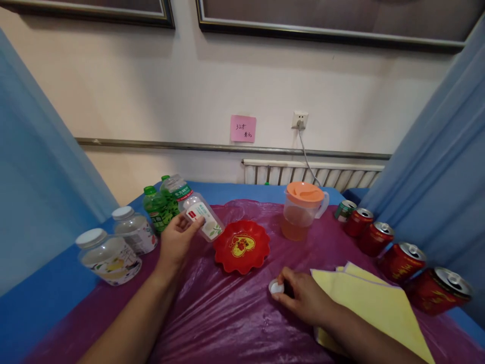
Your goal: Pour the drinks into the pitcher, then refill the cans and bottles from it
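Observation:
A clear plastic bottle [199, 212] with a green, red and white label is gripped in my left hand [181, 235]; it leans with its top toward the back left, and its lower end is near the rim of a red scalloped plate [242, 246]. The plate has a yellow design in its middle. Between the thumb and finger of my right hand [301, 294] is a small white cap [276, 286], low over the purple sheet. Beside that hand lie folded yellow cloths [371, 303], partly covered by my right forearm.
Two white-lidded jars [109, 258] and green bottles [156, 207] stand at the left. Behind the plate, to the right, is a pitcher [299, 215] with an orange lid. Several cans [402, 262] line the right edge. Purple plastic [212, 313] covers the blue table.

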`<state>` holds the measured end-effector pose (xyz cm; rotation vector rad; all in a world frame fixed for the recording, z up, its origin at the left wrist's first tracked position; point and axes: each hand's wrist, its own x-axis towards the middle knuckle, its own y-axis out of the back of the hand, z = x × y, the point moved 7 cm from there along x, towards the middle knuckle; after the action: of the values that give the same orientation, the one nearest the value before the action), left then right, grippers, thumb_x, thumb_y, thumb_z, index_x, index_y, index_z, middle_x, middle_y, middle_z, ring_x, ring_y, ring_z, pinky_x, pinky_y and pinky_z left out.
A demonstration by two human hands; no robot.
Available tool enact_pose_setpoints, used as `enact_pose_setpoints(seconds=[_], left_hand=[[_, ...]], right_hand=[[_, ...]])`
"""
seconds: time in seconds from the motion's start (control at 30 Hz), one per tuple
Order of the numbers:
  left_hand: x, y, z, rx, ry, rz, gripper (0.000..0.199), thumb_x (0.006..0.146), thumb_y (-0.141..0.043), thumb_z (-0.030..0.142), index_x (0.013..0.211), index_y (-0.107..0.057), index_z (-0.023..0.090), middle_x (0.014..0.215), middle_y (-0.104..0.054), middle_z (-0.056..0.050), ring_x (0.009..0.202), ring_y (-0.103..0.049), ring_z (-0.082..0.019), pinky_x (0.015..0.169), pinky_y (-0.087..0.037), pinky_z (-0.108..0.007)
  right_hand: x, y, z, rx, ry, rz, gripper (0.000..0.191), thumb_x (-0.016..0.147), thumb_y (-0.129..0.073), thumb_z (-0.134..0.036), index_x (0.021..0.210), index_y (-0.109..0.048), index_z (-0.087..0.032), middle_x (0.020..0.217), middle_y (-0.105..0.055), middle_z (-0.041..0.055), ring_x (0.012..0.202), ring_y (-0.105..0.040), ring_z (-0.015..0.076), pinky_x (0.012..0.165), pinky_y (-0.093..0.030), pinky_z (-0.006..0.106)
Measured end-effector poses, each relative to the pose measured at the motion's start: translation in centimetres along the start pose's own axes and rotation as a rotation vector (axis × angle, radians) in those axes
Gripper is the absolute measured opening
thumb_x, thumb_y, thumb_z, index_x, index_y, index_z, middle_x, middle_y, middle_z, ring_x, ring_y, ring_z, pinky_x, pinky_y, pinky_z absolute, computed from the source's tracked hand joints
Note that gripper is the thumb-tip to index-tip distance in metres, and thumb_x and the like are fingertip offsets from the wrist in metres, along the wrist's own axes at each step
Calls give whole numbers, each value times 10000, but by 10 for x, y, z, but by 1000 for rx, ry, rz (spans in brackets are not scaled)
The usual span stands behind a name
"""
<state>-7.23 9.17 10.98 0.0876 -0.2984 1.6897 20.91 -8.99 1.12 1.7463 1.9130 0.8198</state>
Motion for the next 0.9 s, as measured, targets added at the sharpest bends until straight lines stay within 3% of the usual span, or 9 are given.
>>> enact_pose_setpoints(seconds=[0.2, 0.33, 0.43, 0.57, 0.7, 0.8, 0.9], left_hand=[[6, 23, -5, -102, 61, 77, 571, 513, -934, 407, 972, -708, 153, 943, -767, -39, 828, -708, -185, 825, -587, -333], [4, 26, -2, -65, 70, 61, 581, 523, -925, 426, 991, -704, 164, 973, -773, -47, 846, -721, -207, 828, -593, -352], [-3, 8, 5, 49, -2, -6, 626, 576, -892, 473, 1079, -689, 160, 1075, -769, -89, 966, -728, -263, 888, -582, -402], [-16, -33, 4, 298, -166, -124, 658, 635, -841, 509, 1164, -683, 151, 1193, -736, -139, 1120, -684, -318, 1022, -513, -484], [-22, -62, -17, 555, -284, -184, 655, 659, -802, 513, 1197, -697, 153, 1204, -712, -153, 1140, -662, -336, 1031, -502, -508], [-19, -65, -37, 657, -334, -187, 661, 683, -780, 530, 1230, -688, 170, 1217, -692, -149, 1152, -651, -337, 1024, -508, -510], [-17, -62, -48, 742, -414, -193, 637, 694, -774, 559, 1205, -695, 187, 1188, -695, -141, 1141, -646, -341, 1023, -499, -523]], right_hand=[[-5, -9, 9, -12, 41, 13, 149, 907, -630, -341, 953, -538, -234, 966, -743, 24, 837, -678, 184, 763, -446, 299], [-6, -9, 8, -96, 61, 31, 160, 917, -632, -359, 959, -546, -231, 944, -731, 23, 839, -662, 193, 783, -436, 316], [-4, -9, 0, -214, 82, 30, 160, 912, -654, -353, 961, -574, -223, 958, -716, 39, 876, -644, 216, 807, -427, 342], [-2, -13, -7, -310, 68, -14, 121, 875, -699, -274, 923, -603, -219, 967, -706, 40, 910, -637, 231, 823, -445, 357], [-8, -15, -9, -274, 99, 2, 207, 844, -740, -255, 1016, -630, -219, 1261, -684, 96, 1143, -627, 273, 978, -464, 413], [-9, 13, -3, -178, 155, 170, 267, 871, -719, -335, 1095, -623, -225, 1440, -589, 135, 1302, -557, 292, 1080, -429, 461], [1, 81, 20, -55, 123, 525, 287, 911, -646, -422, 1119, -613, -226, 1399, -606, 148, 1299, -552, 286, 1099, -413, 485]])
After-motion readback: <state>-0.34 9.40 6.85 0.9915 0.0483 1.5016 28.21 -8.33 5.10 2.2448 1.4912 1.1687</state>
